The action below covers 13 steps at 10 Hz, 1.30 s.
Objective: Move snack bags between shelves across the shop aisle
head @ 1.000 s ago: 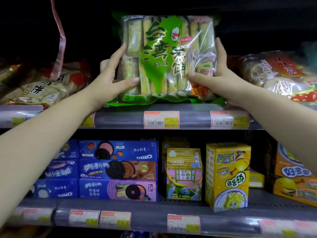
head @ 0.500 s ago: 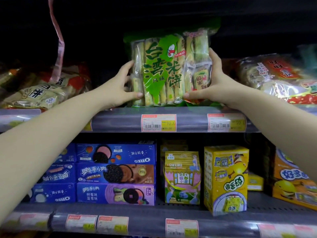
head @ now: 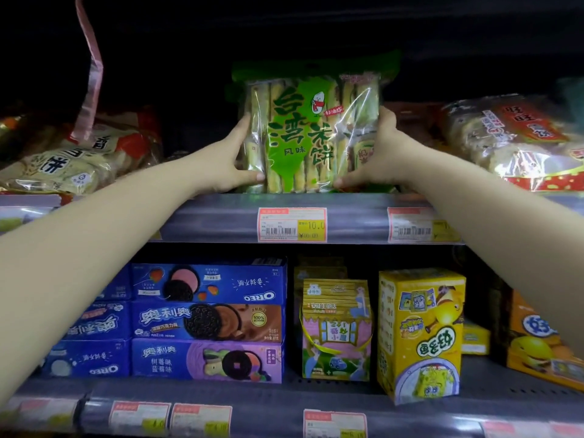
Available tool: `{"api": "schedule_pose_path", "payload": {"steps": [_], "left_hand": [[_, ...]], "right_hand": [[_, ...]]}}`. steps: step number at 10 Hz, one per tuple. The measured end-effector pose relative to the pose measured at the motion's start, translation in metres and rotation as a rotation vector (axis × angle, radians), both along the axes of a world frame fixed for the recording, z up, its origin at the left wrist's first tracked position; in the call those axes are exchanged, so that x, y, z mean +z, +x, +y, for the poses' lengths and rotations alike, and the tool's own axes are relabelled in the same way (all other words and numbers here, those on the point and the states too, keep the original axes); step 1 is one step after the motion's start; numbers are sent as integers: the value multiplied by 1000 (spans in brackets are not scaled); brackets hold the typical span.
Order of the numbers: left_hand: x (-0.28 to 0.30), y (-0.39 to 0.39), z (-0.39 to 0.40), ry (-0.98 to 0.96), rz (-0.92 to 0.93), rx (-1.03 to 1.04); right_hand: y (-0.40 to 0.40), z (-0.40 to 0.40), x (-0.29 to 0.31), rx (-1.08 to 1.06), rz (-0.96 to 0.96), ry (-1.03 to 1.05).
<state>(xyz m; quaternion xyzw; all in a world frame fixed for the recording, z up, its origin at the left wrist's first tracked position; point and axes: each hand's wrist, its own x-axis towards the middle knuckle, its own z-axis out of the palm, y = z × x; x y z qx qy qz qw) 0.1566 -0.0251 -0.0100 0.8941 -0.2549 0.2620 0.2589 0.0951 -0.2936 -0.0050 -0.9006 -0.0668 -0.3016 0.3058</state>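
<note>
- The green bag of rice crackers (head: 308, 134) is deeper on the upper shelf (head: 221, 216) now than a second ago, when it stood right at the front lip with its bottom seam hanging over the edge.
- It stands upright between the two hands, its base on the shelf just behind the price tag (head: 292, 225).
- The left hand (head: 232, 159) holds the bag's left edge, fingers up along the side and thumb across the lower front corner.
- The right hand (head: 377, 153) mirrors it on the right edge, thumb low on the front, fingers wrapped behind the wrapper.
- Both arms are stretched further in than half a second ago, so this looks like the last push of the placement.
- Left of the left hand lies a pale snack bag (head: 63, 165); right of the right hand lies a red-printed one (head: 512, 137). The green bag sits apart from both.
- My read: this bag is as good as delivered, and letting go is what remains. A tall, soft bag could tip forward once the hands leave it.
</note>
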Motion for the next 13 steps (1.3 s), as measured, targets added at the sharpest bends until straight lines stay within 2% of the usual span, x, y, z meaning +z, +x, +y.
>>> {"api": "schedule_pose_path", "payload": {"steps": [1,3,4,5,6,7,8,11,12,13], "left_hand": [[0,5,2,-32,9,-16],[-1,-10,4,-73,-200,-86],[-2,-17,-1,15,-270,-81],[-2,-24,1,-138,-309,-107],[-2,-30,8,-251,-386,-129],[-4,-32,5,-227,-379,-131],[-5,-28,2,-157,-395,-80],[-4,-30,0,-77,-381,-29],[-3,-41,-3,51,-473,42],[-4,-54,-7,72,-558,101]], "right_hand": [[2,-1,-4,0,-5,34],[-3,-2,-6,72,-91,4],[-7,-4,-8,86,-148,16],[-9,-5,-10,102,-232,3],[-13,-7,-11,162,-286,77],[-13,-5,-13,161,-285,77],[-8,-1,-13,66,-262,-23],[-14,6,-10,-23,-199,-44],[-25,9,-9,-130,-184,-127],[-40,10,-9,-229,-375,-218]]}}
